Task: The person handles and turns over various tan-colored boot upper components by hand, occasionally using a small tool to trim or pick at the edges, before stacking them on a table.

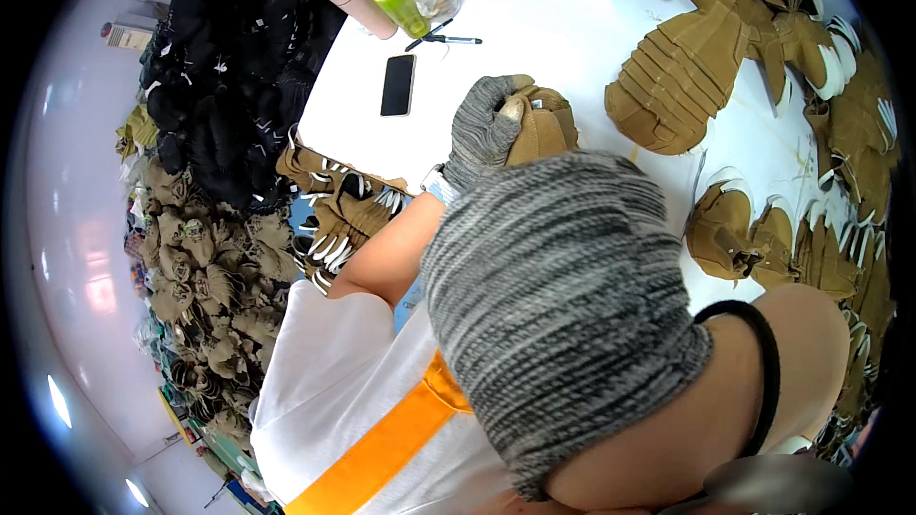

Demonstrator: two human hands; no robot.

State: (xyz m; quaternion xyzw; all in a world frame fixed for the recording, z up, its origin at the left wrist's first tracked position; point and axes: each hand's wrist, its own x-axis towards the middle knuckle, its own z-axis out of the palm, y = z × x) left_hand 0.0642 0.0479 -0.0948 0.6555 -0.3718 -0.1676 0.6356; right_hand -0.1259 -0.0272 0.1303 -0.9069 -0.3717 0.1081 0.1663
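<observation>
One tan suede shoe upper (548, 129) was in the left hand (480, 131), over the white table (534, 24); I saw its gloved fingers curled closed on the piece's left side. The right hand (563, 296) loomed large and knit-gloved before my camera, fingers hidden, so I could not tell whether it was open or held anything. I judged the step to be handling or checking that single upper, with stacked tan uppers (677, 81) lying to the right. The next move, I reckoned, called for a steady left grip and the right hand lowered to the piece.
</observation>
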